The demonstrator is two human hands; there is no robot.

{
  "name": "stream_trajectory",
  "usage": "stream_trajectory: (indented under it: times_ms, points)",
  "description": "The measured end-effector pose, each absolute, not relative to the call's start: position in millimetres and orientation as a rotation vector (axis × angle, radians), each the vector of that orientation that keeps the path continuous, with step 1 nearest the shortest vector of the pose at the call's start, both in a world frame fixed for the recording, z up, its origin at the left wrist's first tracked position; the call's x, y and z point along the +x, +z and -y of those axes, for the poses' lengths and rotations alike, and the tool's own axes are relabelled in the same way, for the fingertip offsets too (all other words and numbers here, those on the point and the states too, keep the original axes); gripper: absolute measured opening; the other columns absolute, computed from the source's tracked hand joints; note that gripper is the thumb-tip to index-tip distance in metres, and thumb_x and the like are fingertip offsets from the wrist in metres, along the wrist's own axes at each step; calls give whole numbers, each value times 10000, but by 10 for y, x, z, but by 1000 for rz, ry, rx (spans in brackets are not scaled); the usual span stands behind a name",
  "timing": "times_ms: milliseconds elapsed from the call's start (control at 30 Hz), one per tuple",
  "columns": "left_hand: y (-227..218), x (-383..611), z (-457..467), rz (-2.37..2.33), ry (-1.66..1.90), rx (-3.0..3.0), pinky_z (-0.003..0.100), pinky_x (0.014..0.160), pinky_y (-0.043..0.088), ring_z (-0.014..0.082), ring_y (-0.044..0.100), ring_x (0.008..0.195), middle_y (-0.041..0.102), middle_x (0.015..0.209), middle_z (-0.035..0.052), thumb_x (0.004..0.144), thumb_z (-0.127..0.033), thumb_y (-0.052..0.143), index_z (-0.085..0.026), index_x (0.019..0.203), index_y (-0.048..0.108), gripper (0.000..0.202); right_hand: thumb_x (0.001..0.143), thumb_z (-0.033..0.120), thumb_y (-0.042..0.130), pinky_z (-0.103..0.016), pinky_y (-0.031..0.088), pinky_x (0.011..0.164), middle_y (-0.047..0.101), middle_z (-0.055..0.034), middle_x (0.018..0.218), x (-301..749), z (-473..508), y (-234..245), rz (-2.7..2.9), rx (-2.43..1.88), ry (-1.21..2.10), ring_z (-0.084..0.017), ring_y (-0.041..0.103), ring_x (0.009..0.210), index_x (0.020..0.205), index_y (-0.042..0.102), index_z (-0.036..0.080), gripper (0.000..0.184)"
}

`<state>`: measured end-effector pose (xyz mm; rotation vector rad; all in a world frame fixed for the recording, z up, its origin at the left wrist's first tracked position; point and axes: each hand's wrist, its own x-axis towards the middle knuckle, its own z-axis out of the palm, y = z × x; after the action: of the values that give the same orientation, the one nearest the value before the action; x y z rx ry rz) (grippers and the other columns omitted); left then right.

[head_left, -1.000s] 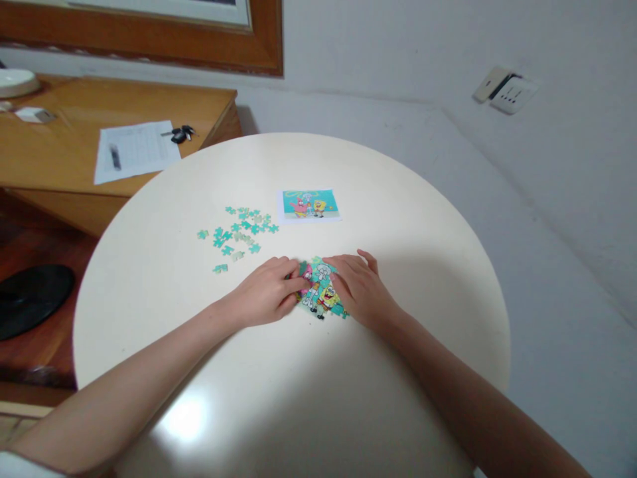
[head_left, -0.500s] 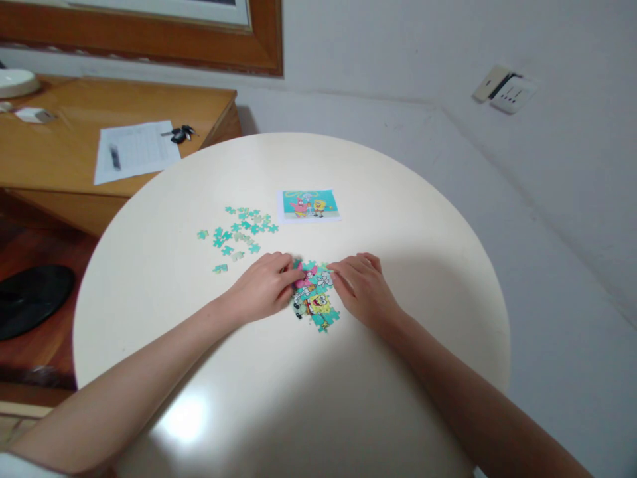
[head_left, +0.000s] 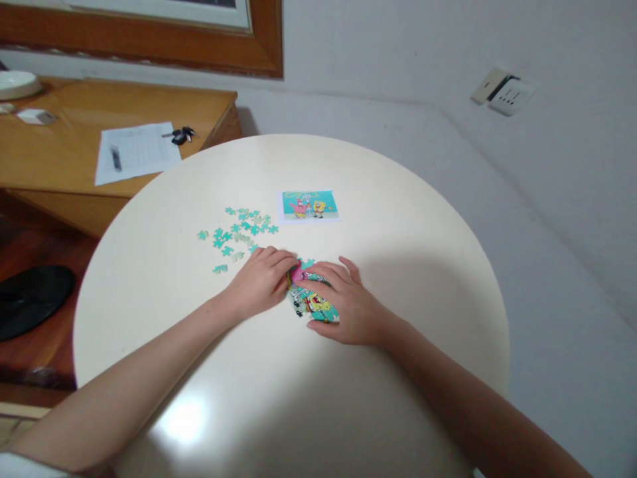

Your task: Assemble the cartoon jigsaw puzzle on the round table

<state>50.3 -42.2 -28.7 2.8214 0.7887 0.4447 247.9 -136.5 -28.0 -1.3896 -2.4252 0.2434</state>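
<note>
A partly joined jigsaw puzzle (head_left: 320, 307) lies flat on the white round table (head_left: 279, 392), showing pink, yellow and teal cartoon figures. At its upper left edge my left hand (head_left: 261, 275) is closed, fingers bent and pressed on the pink part; its fingertips are partly hidden. My right hand (head_left: 351, 302) reaches across the puzzle from the right. Its fingers are apart, the forefinger over the top part and the thumb by the lower edge, covering much of the picture. Several loose teal puzzle pieces (head_left: 227, 236) are scattered beyond my left hand.
A printed reference picture (head_left: 309, 206) with the same figures lies beyond the puzzle. On the wooden desk (head_left: 64, 153) at the left are a paper sheet (head_left: 142, 149) and keys (head_left: 183, 135). A wall socket (head_left: 511, 96) is at the upper right.
My right hand has moved left and down over the puzzle and spread its fingers, with the thumb at the lower edge. My left hand has shifted slightly left, staying at the puzzle's edge.
</note>
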Motion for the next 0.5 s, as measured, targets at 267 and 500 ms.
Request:
stream_trajectory:
  times_ms: [267, 500]
  points:
    - [-264, 484, 394, -888, 399, 2879, 372, 768, 416, 236, 577, 869, 651, 960, 119, 814, -134, 420, -133, 993, 645, 288, 757, 253, 564, -472, 109, 1126, 530, -120, 1322, 2632, 1329, -319, 2324, -1508, 117, -271, 410, 1281, 1263, 546, 208, 508]
    - [-255, 490, 396, -832, 365, 2858, 362, 752, 437, 220, 594, 804, 650, 861, 102, 825, -130, 397, -133, 979, 644, 291, 791, 217, 539, -456, 152, 1109, 549, -127, 1301, 2756, 1247, -421, 2183, -1645, -53, -245, 455, 1254, 1228, 533, 212, 438]
